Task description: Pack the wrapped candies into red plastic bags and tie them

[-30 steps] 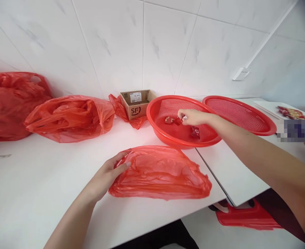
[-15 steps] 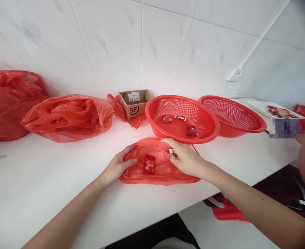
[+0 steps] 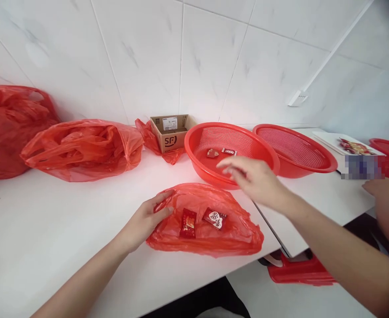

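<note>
A red plastic bag (image 3: 234, 240) lies with its mouth spread on the white table. At its left rim, my left hand (image 3: 149, 218) grips the film between thumb and fingers. Inside rest two small wrapped packets: a red one with gold print (image 3: 188, 223) and a dark red one with a white patch (image 3: 215, 218). My right hand (image 3: 252, 176) hovers over the near rim of a red plastic colander (image 3: 202, 170), fingers loosely bent and nothing visible in them. Two more small packets show in the colander, a red one (image 3: 213, 153) and a dark one (image 3: 229, 151); my hand hides part of its floor.
Behind stands an open cardboard box (image 3: 170, 140). Red plastic bags (image 3: 81, 150) lie bunched at left. A second red colander (image 3: 300, 150) stands at right. Another person's arm (image 3: 388, 198) rests at the far right. A seam crosses the table; a red stool (image 3: 296, 270) is below.
My right hand carried packets from the colander into the bag, released them, and moved back over the colander. My left hand stayed at the bag's rim.
</note>
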### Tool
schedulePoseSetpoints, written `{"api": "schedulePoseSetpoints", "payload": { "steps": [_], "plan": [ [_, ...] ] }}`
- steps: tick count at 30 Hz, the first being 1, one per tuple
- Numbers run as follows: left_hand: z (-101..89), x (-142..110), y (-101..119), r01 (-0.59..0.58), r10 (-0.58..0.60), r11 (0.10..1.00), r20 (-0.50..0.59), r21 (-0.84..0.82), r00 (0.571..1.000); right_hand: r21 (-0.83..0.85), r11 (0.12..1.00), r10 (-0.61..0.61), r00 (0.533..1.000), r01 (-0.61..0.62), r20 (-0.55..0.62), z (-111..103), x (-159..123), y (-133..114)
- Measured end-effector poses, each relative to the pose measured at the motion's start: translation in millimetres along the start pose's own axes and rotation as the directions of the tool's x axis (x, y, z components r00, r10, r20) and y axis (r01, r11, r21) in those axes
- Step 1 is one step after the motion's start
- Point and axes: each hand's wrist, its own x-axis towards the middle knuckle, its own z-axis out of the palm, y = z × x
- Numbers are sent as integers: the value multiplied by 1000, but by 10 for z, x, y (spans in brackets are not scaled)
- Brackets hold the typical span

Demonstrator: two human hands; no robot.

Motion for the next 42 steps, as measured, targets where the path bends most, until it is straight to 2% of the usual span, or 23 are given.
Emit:
{"api": "schedulePoseSetpoints", "payload": {
  "steps": [1, 3, 4, 6, 7, 8, 9, 11, 14, 17, 19, 20, 23, 26, 29, 32, 34, 36, 38, 40, 42],
  "plan": [
    [3, -2, -1, -24, 25, 999, -18, 46, 1000, -64, 997, 50, 998, -51, -23, -95, 136, 141],
    [5, 3, -11, -56, 63, 990, -49, 130, 997, -238, 957, 185, 982, -169, 47, -207, 385, 498],
    [2, 9, -18, -57, 67, 986, -59, 159, 996, -332, 915, 287, 948, -228, 139, -216, 479, 689],
    [-11, 26, -39, -35, 48, 981, -63, 193, 997, -475, 842, 445, 827, -257, 342, -155, 583, 1029],
    [-20, 35, -54, -20, 32, 980, -58, 197, 998, -512, 825, 484, 767, -240, 421, -99, 598, 1153],
    [-30, 46, -73, -6, 16, 981, -51, 195, 999, -524, 824, 494, 726, -215, 479, -41, 597, 1241],
    [-41, 58, -99, 7, 1, 982, -45, 190, 999, -522, 832, 486, 704, -190, 518, 9, 593, 1293],
    [-65, 86, -172, 36, -29, 984, -40, 177, 999, -501, 852, 454, 692, -151, 562, 52, 620, 1322],
    [-110, 138, -316, 97, -89, 985, -65, 145, 994, -455, 883, 402, 684, -114, 609, -27, 833, 1314],
    [-157, 184, -414, 121, -114, 986, -73, 115, 991, -453, 886, 351, 782, -99, 516, -96, 1128, 1314],
    [-170, 200, -411, 138, -130, 986, -81, 90, 988, -409, 912, 242, 834, -21, 496, -26, 1216, 1253],
    [-168, 203, -390, 153, -146, 986, -92, 70, 985, -358, 932, 155, 833, 55, 531, 48, 1206, 1190],
    [-148, 205, -305, 207, -205, 978, -87, 12, 975, -218, 932, -82, 756, 288, 650, 342, 1012, 920],
    [-133, 211, -257, 225, -223, 974, -71, 27, 972, -239, 908, -112, 748, 346, 655, 548, 831, 727],
    [-111, 208, -212, 215, -214, 977, -38, 4, 976, -243, 930, -59, 764, 276, 642, 501, 877, 716],
    [-60, 161, -81, 226, -229, 968, -12, -108, 973, -176, 970, -36, 812, 169, 583, 208, 983, 666],
    [-21, 102, 44, 224, -226, 961, 7, -164, 974, 17, 999, -38, 854, 34, 520, -29, 928, 486],
    [10, 34, 158, 190, -188, 964, 30, -185, 982, 293, 949, -50, 864, -114, 501, -181, 730, 203],
    [30, -31, 232, 138, -135, 974, 25, -179, 990, 459, 860, -96, 814, -222, 573, -165, 444, -92],
    [45, -86, 258, 97, -102, 985, -22, -144, 995, 454, 846, -101, 753, -279, 650, 18, 164, -301],
    [53, -127, 248, 77, -83, 993, -70, -87, 994, 330, 918, -35, 785, -220, 618, 272, -33, -388]
  ]
}}
